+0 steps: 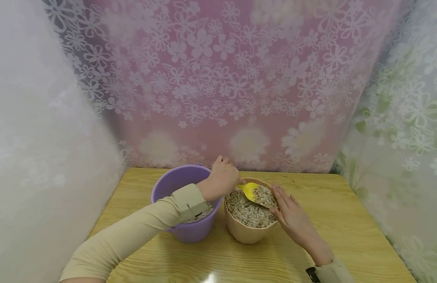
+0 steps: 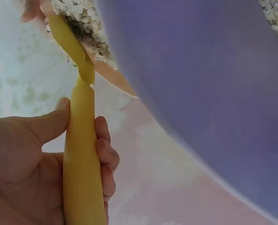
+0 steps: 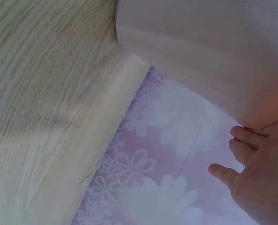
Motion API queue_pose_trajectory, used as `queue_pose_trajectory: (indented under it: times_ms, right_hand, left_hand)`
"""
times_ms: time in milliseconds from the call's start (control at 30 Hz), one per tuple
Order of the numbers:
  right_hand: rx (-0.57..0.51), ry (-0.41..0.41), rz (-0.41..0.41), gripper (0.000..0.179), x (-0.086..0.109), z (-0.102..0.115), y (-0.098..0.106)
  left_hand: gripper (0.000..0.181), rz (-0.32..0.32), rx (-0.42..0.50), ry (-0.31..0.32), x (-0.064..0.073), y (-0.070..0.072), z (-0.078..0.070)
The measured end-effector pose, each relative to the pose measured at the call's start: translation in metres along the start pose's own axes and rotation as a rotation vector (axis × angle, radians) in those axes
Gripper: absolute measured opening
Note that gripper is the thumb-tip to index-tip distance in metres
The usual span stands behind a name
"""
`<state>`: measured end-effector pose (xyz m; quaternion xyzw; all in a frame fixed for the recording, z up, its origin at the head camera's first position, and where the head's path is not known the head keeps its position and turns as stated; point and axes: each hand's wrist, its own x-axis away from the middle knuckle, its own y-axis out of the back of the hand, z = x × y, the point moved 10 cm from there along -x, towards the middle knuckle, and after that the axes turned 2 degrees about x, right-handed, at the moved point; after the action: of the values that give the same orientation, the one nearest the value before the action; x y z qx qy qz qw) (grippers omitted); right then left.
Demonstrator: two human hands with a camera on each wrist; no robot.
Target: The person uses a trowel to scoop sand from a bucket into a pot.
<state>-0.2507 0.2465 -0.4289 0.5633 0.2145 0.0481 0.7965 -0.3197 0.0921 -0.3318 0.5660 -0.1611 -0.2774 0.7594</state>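
My left hand (image 1: 222, 179) grips the handle of a yellow scoop (image 2: 84, 154), thumb on one side and fingers curled round the other. The scoop's blade lies over the orange-beige faceted pot (image 1: 248, 234), bearing pale gravel. More gravel (image 1: 251, 214) fills the pot nearly to its rim. My right hand (image 1: 297, 220) rests against the pot's right side with fairly straight fingers, close to the blade's tip; in the right wrist view its fingers touch the pot wall. A purple bucket (image 1: 195, 232) with gravel low inside stands just left of the pot, beneath my left forearm.
Both containers stand on a wood-grain table (image 1: 310, 196). A pink flower-patterned sheet (image 1: 232, 98) hangs behind its far edge. Pale sheets line the left side (image 1: 45, 137) and the right side (image 1: 406, 137).
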Motion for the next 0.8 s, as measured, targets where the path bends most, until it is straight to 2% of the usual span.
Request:
queue_pose_trajectory:
  times_ms: [133, 367, 600, 800]
  right_hand:
    - [-0.005, 0.000, -0.006, 0.070, 0.000, 0.000, 0.000]
    - [-0.023, -0.008, 0.002, 0.070, 0.001, 0.000, 0.000]
    - [-0.034, -0.012, 0.007, 0.069, 0.002, 0.001, 0.002]
    - [-0.021, -0.002, -0.007, 0.068, 0.001, 0.000, 0.001]
  left_hand:
    - [0.059, -0.014, -0.030, -0.013, -0.002, 0.004, -0.004]
    - [0.056, -0.005, -0.023, -0.050, -0.003, 0.006, -0.004]
    - [0.052, -0.139, -0.117, -0.091, -0.002, 0.021, -0.003]
    - [0.046, -0.138, -0.123, -0.059, -0.005, 0.021, 0.006]
